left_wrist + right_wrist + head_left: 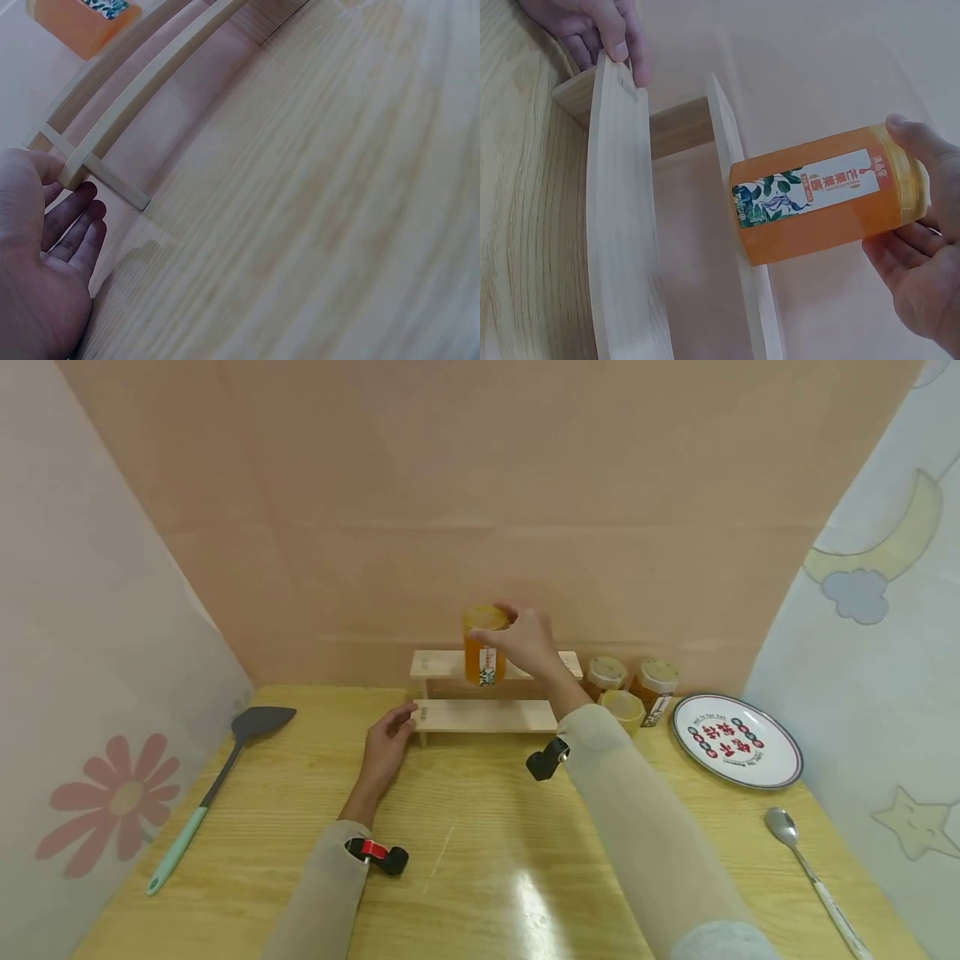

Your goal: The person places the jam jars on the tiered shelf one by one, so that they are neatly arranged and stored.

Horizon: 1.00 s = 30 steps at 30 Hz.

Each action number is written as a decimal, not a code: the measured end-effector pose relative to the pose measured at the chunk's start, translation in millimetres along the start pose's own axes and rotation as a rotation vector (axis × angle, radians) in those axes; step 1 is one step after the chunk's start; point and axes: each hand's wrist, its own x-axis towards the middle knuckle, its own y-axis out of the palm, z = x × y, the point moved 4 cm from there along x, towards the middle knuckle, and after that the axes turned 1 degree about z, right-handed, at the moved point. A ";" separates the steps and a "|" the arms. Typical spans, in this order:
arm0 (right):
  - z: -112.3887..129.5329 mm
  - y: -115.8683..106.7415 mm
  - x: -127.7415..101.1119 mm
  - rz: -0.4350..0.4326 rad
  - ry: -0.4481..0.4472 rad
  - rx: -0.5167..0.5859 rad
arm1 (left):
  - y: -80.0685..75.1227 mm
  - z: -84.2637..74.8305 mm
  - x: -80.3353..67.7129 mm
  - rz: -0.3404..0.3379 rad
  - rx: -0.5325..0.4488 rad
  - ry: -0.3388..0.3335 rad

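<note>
My right hand [528, 643] grips an orange jam jar [817, 196] round its yellow lid, thumb on one side and fingers on the other. The jar [486, 652] is upright at the upper board of a two-tier wooden rack [487, 716], left of its middle, and its base overlaps that board's front edge in the head view. At the rack's left end, my left hand [387, 745] holds the lower board between thumb and fingers. The left wrist view shows the thumb [46, 166] over the board's end and the other fingers curling beneath it.
Several similar jars, such as one with a pale lid [658, 681], stand at the rack's right end. Farther right are a white plate [776, 764] with printed characters and a metal spoon [813, 877]. A spatula [213, 785] lies at the left. A wall cloth [480, 527] rises behind the rack.
</note>
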 end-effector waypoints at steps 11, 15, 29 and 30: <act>-11.6 -4.6 -7.7 0.069 -0.012 0.154 | -3.0 34.5 15.2 -0.039 0.009 -0.006; -18.4 -5.5 -12.6 0.067 -0.049 0.240 | -4.9 33.8 13.3 -0.044 0.024 0.002; -22.4 11.2 -6.0 -0.023 -0.029 0.301 | -7.8 32.8 14.2 -0.050 0.019 0.010; -22.3 12.0 -5.5 -0.027 -0.025 0.302 | -7.2 32.8 14.5 -0.050 0.016 0.010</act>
